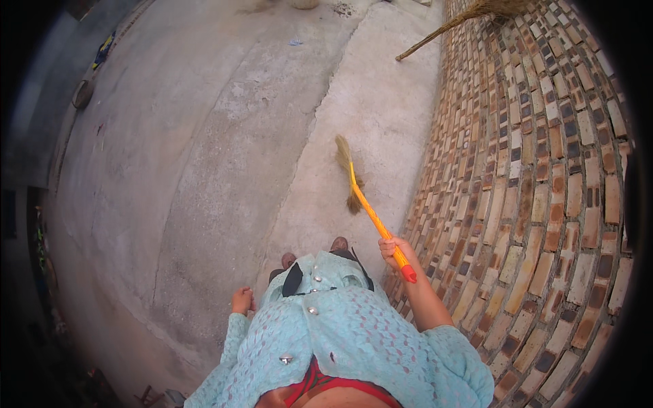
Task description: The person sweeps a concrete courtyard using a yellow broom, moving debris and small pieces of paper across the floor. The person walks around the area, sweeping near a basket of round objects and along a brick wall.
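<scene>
My right hand [394, 250] grips the orange handle of a short broom [371, 214] near its red end cap. The broom slants away from me, and its straw bristles [347, 170] rest on the pale concrete ground in front of my feet [338, 243]. My left hand [241, 300] hangs beside my hip, fingers curled, holding nothing. I wear a light blue lace top with metal buttons.
A brick wall [537, 190] runs along my right side, close to the broom. A second straw broom [449, 27] leans against that wall farther ahead. Concrete ground [224, 136] stretches ahead and to the left, with small items at its far left edge.
</scene>
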Motion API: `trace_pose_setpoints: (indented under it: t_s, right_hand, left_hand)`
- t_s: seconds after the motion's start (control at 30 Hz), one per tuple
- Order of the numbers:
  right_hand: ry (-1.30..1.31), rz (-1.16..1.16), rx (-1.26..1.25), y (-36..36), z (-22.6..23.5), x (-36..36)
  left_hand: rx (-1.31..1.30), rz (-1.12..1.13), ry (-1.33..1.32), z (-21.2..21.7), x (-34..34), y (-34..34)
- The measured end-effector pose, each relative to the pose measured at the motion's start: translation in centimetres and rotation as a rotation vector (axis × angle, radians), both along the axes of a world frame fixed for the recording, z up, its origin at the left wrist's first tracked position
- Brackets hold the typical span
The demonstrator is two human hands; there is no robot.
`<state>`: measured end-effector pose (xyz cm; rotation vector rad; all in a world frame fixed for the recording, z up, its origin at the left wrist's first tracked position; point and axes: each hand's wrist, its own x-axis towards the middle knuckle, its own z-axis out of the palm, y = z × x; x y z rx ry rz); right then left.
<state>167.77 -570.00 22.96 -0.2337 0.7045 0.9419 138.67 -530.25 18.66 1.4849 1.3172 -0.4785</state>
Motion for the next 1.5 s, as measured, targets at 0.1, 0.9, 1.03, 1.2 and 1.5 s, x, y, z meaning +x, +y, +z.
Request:
trace_pose_setpoints:
  t_s: [0.1,0.9,1.03,1.2,1.5]
  right_hand:
    - [-0.068,-0.025,-0.025,-1.0,2.7,0.0]
    - [-0.065,-0.087,-0.157,-3.9,-0.4,8.0]
    - [-0.187,-0.066,-0.094,-1.2,0.4,14.1]
    - [-0.295,-0.031,-0.190,1.9,2.9,21.6]
    - [-0.056,-0.235,-0.224,0.8,3.0,32.2]
  left_hand:
    - [-0.033,0.036,-0.006,-0.4,0.4,-0.6]
    - [0.037,-0.110,0.075,1.4,7.3,-2.8]
    - [0.018,-0.090,0.118,0.2,9.9,-1.8]
    - [-0.087,0.095,0.171,-5.5,15.3,1.7]
    - [-0.149,0.144,-0.015,-6.3,33.2,4.4]
